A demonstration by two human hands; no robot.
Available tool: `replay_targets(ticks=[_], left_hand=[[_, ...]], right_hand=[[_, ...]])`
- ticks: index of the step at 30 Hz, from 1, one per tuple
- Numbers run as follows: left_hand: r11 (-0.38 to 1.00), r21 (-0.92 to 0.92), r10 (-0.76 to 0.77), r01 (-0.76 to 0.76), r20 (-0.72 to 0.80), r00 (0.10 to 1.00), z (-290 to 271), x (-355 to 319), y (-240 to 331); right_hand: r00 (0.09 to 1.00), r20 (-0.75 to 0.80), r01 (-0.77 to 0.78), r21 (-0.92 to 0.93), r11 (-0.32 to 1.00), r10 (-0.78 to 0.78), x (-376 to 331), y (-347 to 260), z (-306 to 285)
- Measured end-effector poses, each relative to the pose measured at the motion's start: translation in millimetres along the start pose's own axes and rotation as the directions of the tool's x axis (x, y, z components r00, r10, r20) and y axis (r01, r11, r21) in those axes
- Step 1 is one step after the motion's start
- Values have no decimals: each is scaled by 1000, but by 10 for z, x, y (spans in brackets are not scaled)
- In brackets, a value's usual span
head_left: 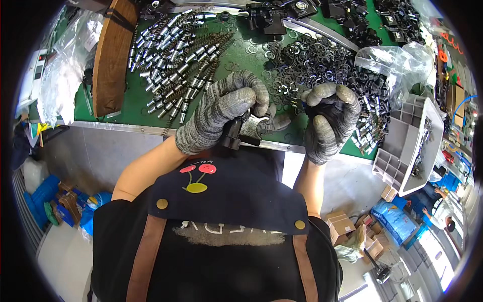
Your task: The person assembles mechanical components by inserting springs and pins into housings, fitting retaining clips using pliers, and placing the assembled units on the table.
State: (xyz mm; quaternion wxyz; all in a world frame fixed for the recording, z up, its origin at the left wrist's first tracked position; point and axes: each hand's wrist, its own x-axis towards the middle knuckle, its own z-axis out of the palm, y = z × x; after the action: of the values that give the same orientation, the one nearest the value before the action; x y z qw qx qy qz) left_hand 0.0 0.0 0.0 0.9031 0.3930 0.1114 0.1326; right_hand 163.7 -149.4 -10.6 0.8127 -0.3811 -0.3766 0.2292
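Note:
My left hand, in a striped grey knit glove, is closed around a black metal part at the front edge of the green bench. The lower end of that part sticks out below the fingers. My right hand, gloved too, has its fingers curled and thumb drawn in beside a heap of small black retaining rings. A small dark tip shows at its fingertips, but I cannot make out what it belongs to. Beyond my left hand lie many silver pins with springs.
A wooden board stands at the left beside clear plastic bags. At the right are a grey compartment tray, another plastic bag and short silver fittings. Black assemblies line the back. Cardboard boxes sit on the floor.

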Motion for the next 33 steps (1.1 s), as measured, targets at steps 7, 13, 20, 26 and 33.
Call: replay_targets(ticks=[7, 13, 20, 26, 33], left_hand=[[999, 41, 37, -36, -31, 999, 36, 8, -29], [995, 73, 63, -61, -36, 997, 68, 1, -21], [998, 48, 53, -52, -32, 998, 97, -20, 2], [994, 87, 75, -71, -51, 996, 136, -48, 16], [995, 80, 63, -61, -28, 998, 95, -21, 19]], right_hand=[[999, -33, 15, -1, 1000, -15, 18, 18, 49], [999, -45, 21, -67, 998, -24, 44, 46, 48], [998, 26, -50, -51, 997, 51, 102, 25, 24], [999, 28, -42, -83, 996, 44, 128, -79, 69], [997, -4, -77, -57, 995, 77, 52, -67, 114]])
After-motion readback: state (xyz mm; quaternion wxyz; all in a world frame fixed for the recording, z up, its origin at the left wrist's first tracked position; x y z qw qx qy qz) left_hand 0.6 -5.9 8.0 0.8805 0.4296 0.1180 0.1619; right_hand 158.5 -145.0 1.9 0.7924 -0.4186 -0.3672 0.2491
